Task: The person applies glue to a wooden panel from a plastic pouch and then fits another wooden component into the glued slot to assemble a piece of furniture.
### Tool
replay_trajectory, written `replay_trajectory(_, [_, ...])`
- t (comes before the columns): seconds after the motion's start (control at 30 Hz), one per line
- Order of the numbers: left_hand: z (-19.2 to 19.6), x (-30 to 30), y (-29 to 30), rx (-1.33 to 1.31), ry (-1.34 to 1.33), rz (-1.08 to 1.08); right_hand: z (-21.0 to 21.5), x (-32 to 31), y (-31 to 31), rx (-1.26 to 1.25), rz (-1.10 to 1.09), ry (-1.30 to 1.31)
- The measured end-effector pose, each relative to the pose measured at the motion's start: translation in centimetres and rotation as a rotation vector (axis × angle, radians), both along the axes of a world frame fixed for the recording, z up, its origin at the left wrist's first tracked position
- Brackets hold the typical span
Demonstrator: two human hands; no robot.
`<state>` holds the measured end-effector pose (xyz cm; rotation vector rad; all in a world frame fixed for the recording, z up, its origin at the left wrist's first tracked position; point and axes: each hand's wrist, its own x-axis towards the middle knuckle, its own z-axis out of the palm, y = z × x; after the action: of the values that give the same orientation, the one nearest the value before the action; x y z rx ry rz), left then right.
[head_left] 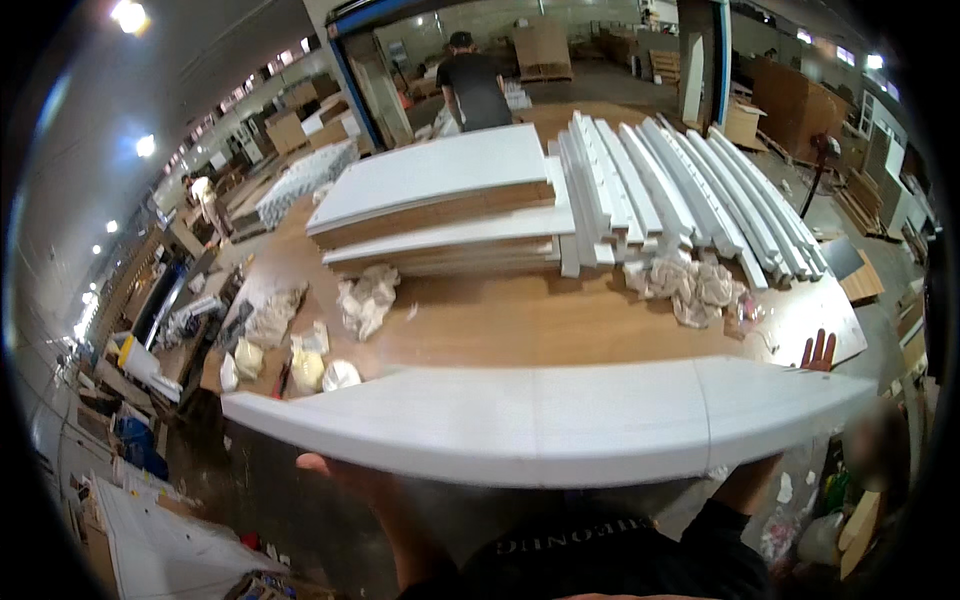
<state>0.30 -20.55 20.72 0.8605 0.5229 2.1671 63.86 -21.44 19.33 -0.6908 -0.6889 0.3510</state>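
Note:
A long white panel [540, 420] spans the view close in front of me, lying across both hands at the near side of the table. My left hand [345, 474] grips it from below near its left part; the thumb sticks out under the near edge, and the other fingers are hidden. Toward the right end, my right hand [821, 351] reaches beneath the panel, its fingertips showing past the far edge. Beyond it on the brown table [480, 315] lie a stack of wide white boards [440, 180] and a row of long white strips [690, 190].
Crumpled cloths [690, 288] lie before the strips, with another rag [368, 300] by the boards. Pale bundles [307, 366] sit at the table's left corner. A person in a dark shirt [476, 95] stands beyond the table. Scraps and a blue container [140, 445] are at left.

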Motion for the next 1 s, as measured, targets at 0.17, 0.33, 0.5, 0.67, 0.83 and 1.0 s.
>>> replay_trajectory(0.17, [-1.8, 0.2, -8.9, -0.350, 0.134, 0.456, -4.9, -4.2, -7.5, 0.077, 0.623, 0.150])
replay_trajectory(0.33, [-5.8, -0.8, -12.1, -0.478, -0.384, 0.091, -7.9, -7.2, -13.2, -0.082, 1.019, 0.196])
replay_trajectory(0.5, [-11.2, -0.5, -13.4, -0.575, -0.495, -0.001, -7.0, -3.8, -20.4, -0.603, 0.941, 0.176])
replay_trajectory(0.67, [-16.4, -1.4, -15.0, -0.675, -0.410, -0.006, -10.4, 0.0, -17.6, -1.121, 0.886, 0.180])
replay_trajectory(0.83, [-17.3, 0.6, -15.8, -0.809, -0.525, -0.032, -12.7, -1.6, -10.7, -1.268, 0.727, 0.006])
replay_trajectory(1.0, [-16.5, 1.0, -16.8, -1.071, -0.513, 0.082, -16.7, -4.2, -2.8, -1.576, 0.311, -0.465])
